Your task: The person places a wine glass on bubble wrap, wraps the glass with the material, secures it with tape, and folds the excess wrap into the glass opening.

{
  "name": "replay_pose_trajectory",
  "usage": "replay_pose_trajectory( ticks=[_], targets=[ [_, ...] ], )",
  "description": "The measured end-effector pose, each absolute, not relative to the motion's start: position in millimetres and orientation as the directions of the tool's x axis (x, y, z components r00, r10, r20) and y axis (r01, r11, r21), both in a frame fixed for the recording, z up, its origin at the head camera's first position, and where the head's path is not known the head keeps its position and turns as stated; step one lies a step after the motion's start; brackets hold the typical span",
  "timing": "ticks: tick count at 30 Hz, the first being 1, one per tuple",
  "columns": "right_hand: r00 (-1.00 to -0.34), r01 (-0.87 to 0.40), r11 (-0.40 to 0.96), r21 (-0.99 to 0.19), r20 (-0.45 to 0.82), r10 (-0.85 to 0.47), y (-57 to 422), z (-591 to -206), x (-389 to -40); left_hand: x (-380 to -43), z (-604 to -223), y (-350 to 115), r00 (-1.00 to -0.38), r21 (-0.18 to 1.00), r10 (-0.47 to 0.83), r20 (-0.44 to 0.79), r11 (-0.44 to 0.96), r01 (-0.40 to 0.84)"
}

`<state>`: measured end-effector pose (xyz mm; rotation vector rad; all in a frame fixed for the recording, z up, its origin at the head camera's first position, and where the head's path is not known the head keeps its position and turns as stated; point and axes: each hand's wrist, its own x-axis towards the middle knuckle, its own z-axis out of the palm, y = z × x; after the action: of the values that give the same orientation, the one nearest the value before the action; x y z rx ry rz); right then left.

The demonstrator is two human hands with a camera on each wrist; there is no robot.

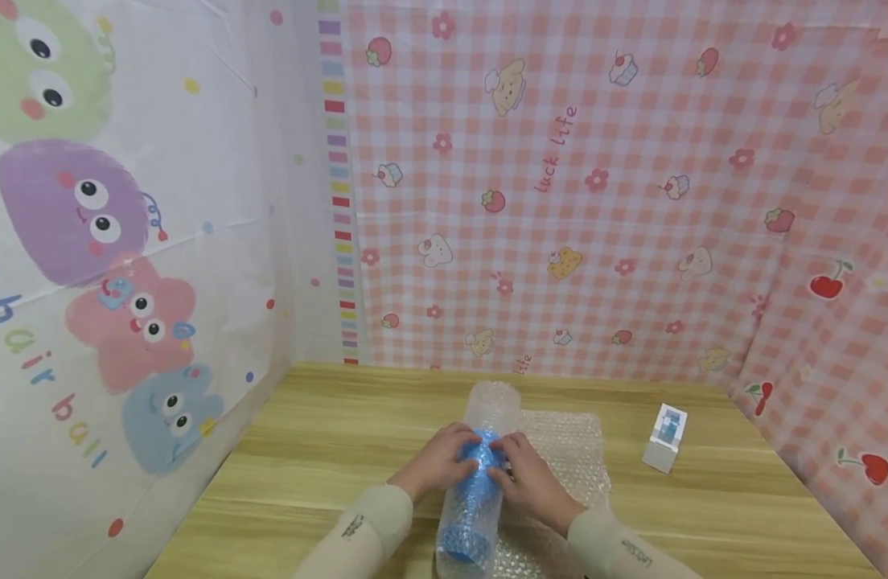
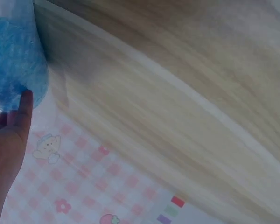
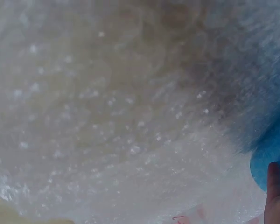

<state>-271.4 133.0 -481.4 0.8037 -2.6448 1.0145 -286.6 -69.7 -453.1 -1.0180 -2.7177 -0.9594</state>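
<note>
A blue cylinder [image 1: 464, 545] lies on the table, rolled inside clear bubble wrap [image 1: 496, 396] that reaches past its far end. My left hand [image 1: 444, 460] grips the roll from the left, fingers over its upper part and thumb nearer me. From the right, my right hand [image 1: 527, 474] holds it the same way, the two hands facing each other. In the left wrist view a finger [image 2: 26, 103] rests against the wrapped blue surface. The right wrist view shows a finger [image 3: 273, 179] on the blue cylinder [image 3: 261, 165] at the edge.
A loose flat part of the bubble wrap [image 1: 570, 442] spreads over the table right of the roll. Farther right stands a small white box [image 1: 663, 441] with a blue window. The wooden table [image 1: 328, 434] meets cloth-covered walls at the back and left.
</note>
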Motion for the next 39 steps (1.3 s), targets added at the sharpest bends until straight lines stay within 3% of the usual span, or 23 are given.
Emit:
replay_pose_trajectory(
  ticks=[7,15,27,39],
  targets=[
    [-0.864,-0.5,0.573,-0.649,0.327,-0.383,135.9,-485.4,-270.3,-285.7,-454.3,-74.0,-0.796,0.573,0.565,0.219,0.585,0.573],
    [-0.865,-0.498,0.554,-0.667,0.337,-0.372,143.7,-489.6,-269.0,-285.4,-452.9,-65.4,-0.774,0.493,0.588,0.234,0.615,0.616],
    [-0.912,-0.405,0.573,-0.712,0.273,-0.305,146.9,-487.8,-266.0,-286.1,-447.1,-59.6,-0.801,0.485,0.576,0.161,0.661,0.573],
    [-0.943,-0.323,0.503,-0.802,0.229,-0.24,148.1,-493.1,-263.8,-286.1,-452.5,-54.9,-0.773,0.45,0.595,0.221,0.64,0.622]
  ],
)
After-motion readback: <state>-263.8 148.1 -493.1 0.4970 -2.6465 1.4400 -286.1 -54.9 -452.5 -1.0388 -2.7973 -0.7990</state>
